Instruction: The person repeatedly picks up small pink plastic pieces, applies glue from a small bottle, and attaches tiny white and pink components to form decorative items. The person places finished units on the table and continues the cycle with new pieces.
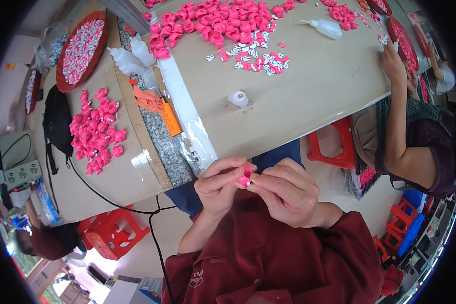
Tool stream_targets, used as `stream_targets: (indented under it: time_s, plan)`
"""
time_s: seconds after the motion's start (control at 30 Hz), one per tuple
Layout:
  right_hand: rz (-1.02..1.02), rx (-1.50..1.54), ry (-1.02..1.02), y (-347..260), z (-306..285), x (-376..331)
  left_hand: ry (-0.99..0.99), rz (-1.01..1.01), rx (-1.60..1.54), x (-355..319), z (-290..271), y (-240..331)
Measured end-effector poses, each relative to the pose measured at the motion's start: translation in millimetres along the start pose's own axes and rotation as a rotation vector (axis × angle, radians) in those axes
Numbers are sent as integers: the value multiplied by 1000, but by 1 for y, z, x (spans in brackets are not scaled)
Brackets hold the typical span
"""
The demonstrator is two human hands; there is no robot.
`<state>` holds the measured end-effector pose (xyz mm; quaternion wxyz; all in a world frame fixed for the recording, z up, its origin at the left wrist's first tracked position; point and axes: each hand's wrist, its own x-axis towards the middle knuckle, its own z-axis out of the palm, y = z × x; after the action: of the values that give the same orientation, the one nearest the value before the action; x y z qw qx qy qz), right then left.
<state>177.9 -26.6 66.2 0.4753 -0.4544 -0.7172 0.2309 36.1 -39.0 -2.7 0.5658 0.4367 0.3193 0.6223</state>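
Note:
Close to my body, in front of the table's near edge, both my hands hold one small pink plastic piece (245, 175). My left hand (218, 186) pinches it from the left between thumb and fingers. On its right side, the fingertips of my right hand (288, 193) press together at a small white and dark spot. Fingers cover much of the piece. Beyond on the table lie a big heap of hollow pink pieces (215, 25) and a scatter of small pink and white parts (262, 60). A small white bottle (238, 99) stands nearer to me.
Left are a group of pink figures (97, 129), a red tray (76, 50) of small parts, squeeze bottles (129, 61), an orange cloth (148, 99) and an orange box cutter (170, 119). A black cable (106, 195) hangs by the table. At right, another person's hand (394, 63) works near trays.

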Motion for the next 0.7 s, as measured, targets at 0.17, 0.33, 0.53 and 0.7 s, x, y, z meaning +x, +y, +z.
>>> stream_targets:
  time_s: [0.17,0.33,0.53,0.7]
  plan:
    - [60,88,-63,5,4,4,14,-44,163,0,-7,10]
    - [164,255,-163,21,21,8,-44,-9,519,13,-27,39]
    - [396,70,24,49,24,17,666,251,1289,76,-116,80]
    - [287,-34,24,58,40,48,756,409,1873,95,-219,90]
